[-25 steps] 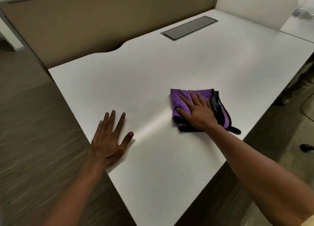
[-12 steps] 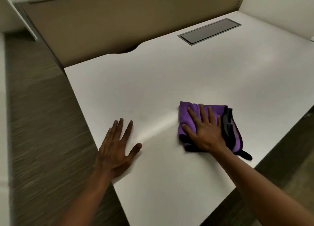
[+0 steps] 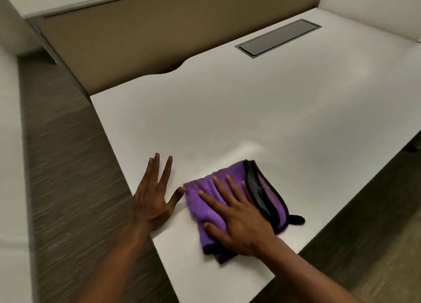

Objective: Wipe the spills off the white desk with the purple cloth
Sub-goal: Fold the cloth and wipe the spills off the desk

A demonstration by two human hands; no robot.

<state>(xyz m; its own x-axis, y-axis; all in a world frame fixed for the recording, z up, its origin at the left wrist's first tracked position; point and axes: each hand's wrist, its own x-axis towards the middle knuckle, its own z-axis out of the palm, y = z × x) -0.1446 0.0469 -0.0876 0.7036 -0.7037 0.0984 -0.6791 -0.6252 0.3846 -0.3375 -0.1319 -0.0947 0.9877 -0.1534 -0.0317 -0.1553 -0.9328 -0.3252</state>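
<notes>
Right hand (image 3: 237,216) flat, ungripping, on folded black-edged purple cloth (image 3: 202,202); left hand (image 3: 155,195) splayed.

White desk (image 3: 250,111), smooth top, notch in far edge. Dark rectangular cable hatch (image 3: 279,37) set flush at far right. Purple cloth (image 3: 205,202), black-edged, folded, lies near front edge. Left hand (image 3: 152,200) flat just left of cloth; right hand (image 3: 237,220) flat on cloth.

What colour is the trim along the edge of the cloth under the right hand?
Black, edging the purple cloth; clearest in the head view.
</notes>
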